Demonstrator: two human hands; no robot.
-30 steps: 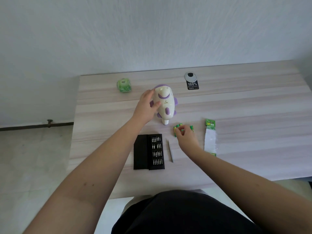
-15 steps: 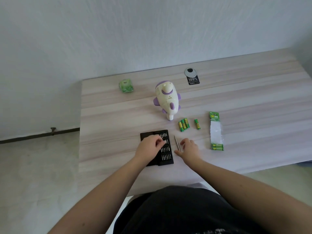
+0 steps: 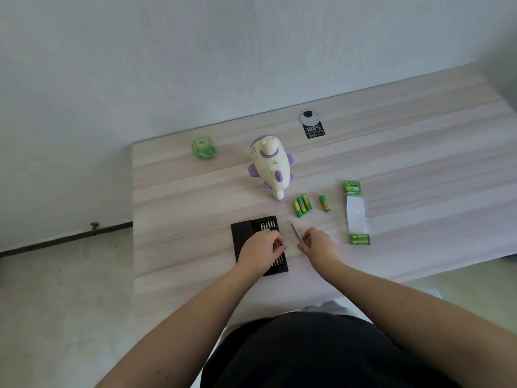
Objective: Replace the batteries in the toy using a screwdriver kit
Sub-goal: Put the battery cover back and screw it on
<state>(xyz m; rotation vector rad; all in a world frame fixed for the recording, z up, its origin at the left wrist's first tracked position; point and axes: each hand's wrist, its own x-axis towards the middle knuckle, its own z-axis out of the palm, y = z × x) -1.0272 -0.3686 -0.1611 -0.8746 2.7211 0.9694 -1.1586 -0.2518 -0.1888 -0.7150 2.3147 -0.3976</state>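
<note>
The white and purple toy (image 3: pixel 270 169) lies on the wooden table (image 3: pixel 179 208). Three green batteries (image 3: pixel 301 204) lie side by side just right of its near end, and a single battery (image 3: pixel 324 203) lies a little further right. The black screwdriver kit (image 3: pixel 242 233) lies open in front of the toy. My left hand (image 3: pixel 261 249) covers its rows of bits, fingertips curled and pinching a bit. The thin silver screwdriver handle (image 3: pixel 295 229) lies right of the kit. My right hand (image 3: pixel 319 246) pinches its near end.
A torn battery pack wrapper (image 3: pixel 355 217) lies to the right of the loose batteries. A small green object (image 3: pixel 204 147) sits at the table's far left. A black tag (image 3: pixel 314 131) lies by a round grommet (image 3: pixel 308 116) at the back. The near table edge runs just under my forearms.
My left hand left the toy and came down onto the bit case. My right hand moved from the batteries to the screwdriver handle and closed on its near end.
</note>
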